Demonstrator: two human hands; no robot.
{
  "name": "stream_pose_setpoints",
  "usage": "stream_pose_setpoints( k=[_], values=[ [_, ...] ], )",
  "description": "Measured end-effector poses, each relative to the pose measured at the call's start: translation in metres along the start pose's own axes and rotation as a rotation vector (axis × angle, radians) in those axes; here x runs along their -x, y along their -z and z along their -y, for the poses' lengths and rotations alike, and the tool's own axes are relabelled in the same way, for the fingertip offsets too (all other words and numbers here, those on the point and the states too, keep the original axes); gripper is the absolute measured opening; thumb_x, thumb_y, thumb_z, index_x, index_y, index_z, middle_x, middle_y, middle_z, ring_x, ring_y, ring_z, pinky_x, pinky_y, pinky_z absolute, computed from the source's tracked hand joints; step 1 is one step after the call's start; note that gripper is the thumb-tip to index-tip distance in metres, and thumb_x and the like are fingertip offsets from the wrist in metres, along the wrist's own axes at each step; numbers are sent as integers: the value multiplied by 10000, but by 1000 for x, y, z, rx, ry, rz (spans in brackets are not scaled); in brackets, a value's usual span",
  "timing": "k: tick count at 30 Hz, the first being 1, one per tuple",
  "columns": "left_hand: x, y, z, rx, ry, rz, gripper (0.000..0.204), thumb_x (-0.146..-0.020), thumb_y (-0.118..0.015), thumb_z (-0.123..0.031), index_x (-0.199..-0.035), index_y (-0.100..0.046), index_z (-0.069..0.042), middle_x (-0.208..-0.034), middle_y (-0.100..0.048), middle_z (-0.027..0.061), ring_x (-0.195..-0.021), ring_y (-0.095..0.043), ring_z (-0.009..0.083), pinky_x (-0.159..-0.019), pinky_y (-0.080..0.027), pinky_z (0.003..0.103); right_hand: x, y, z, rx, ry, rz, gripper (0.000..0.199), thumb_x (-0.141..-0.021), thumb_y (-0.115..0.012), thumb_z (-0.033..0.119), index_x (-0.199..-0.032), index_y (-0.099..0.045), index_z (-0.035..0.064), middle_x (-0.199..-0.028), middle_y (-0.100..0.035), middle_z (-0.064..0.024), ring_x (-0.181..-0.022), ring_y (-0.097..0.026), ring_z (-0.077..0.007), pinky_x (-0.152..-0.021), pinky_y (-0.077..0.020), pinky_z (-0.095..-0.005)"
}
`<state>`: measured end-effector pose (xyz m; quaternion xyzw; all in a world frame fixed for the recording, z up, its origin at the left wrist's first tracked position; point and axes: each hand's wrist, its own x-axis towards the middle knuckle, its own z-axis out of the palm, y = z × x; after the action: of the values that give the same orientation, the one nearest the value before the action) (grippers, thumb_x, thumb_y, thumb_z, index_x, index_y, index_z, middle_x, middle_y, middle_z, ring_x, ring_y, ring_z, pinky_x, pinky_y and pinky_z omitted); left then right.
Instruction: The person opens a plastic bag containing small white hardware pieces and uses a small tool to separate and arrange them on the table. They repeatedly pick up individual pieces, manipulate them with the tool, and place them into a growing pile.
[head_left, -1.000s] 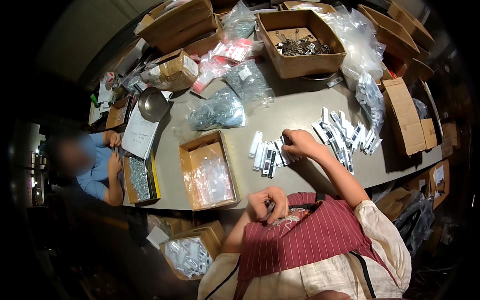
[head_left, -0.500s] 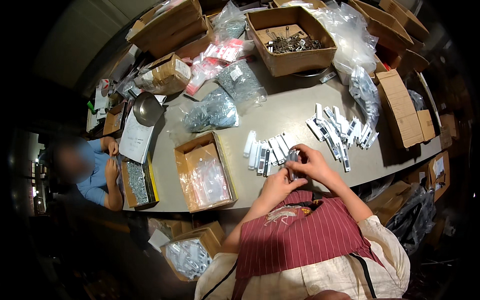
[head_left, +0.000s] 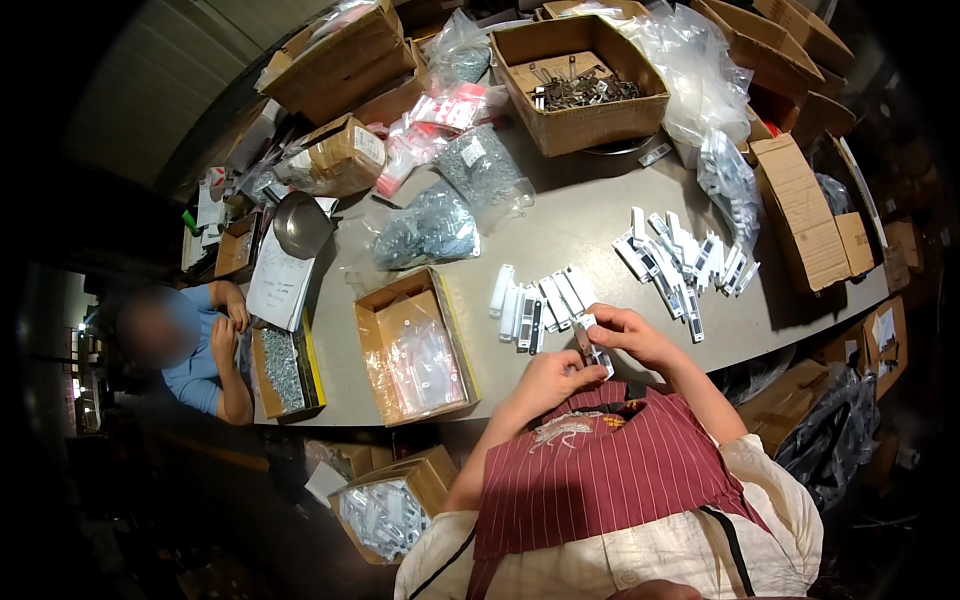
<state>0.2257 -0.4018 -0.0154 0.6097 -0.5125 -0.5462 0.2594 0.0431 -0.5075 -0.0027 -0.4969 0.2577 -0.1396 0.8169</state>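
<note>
In front of my apron, at the table's near edge, both hands meet around a narrow white piece (head_left: 601, 360) with a dark strip along it. My left hand (head_left: 548, 380) pinches its near end between thumb and fingers. From the other side my right hand (head_left: 632, 336) grips the far end, fingers bent over it. Just beyond lies a row of similar narrow white pieces (head_left: 552, 303), some with dark faces. A looser heap of such pieces (head_left: 672, 262) spreads to the right. My fingers hide part of the held piece.
An open carton (head_left: 466, 375) with clear plastic bags stands left of my hands. Small metal parts fill a cardboard box (head_left: 600, 128) at the back. Bagged hardware (head_left: 430, 225) lies far left of centre. A co-worker (head_left: 205, 345) sits at the left end beside a box of screws.
The held piece has tilted and shows more of its length and dark strip. My right hand has shifted slightly, its fingers now at the far end. The view has moved a little.
</note>
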Motion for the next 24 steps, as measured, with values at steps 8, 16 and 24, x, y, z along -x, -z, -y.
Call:
stream_pose_setpoints(
  k=[8, 16, 24],
  values=[
    [1, 32, -28, -447, -481, -240, 435, -803, -788, -452, -820, -586, -67, -589, -570, 100, -550, -613, 286, -512, -466, 372, 3, 3, -5, -14, -183, 20, 334, -958, -642, 352, -1017, -676, 24, -874, -647, 6, -766, -578, -72, -679, -446, -221],
    [-11, 20, -25, -448, -800, -356, 286, -828, -764, -231, -661, -584, -84, -562, -558, 88, -507, -589, 256, -471, -438, 364, 8, -3, -1, -165, -156, -92, 250, -925, -656, 283, -856, -673, 44, -769, -626, -3, -685, -564, -87, -635, -434, -238],
    [4, 4, -29, 617, -255, 147, 250, -874, -668, -170, -683, -577, -38, -582, -537, 79, -508, -509, 169, -465, -350, 302, 0, 5, -2, -305, -23, -298, 300, -936, -633, 327, -890, -661, 32, -753, -615, -11, -606, -538, -73, -530, -397, -208]
  ],
)
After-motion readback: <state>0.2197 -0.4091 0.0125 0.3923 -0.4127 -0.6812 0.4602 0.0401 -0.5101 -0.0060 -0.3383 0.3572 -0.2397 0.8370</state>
